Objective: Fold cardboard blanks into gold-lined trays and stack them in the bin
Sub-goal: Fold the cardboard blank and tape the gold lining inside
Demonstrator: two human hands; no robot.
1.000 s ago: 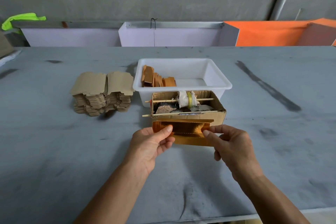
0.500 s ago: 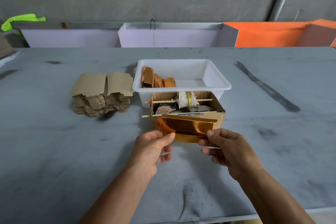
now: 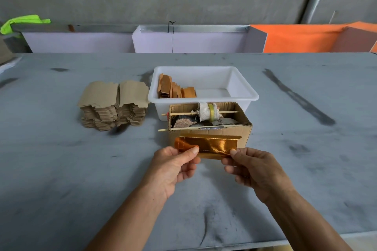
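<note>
Both hands are holding one gold-lined blank [image 3: 206,145] above the grey table [image 3: 61,169], just in front of an open cardboard box [image 3: 210,122]. Left hand [image 3: 173,166] is pinching the blank's left end, thumb on the gold face, that end curling up. Right hand [image 3: 253,167] is pinching the right end. Hands are sitting apart, one at each end. White plastic bin [image 3: 204,85] is standing behind the box, folded trays [image 3: 175,89] leaning in its left part. Stack of flat blanks [image 3: 114,106] is lying left of the bin.
</note>
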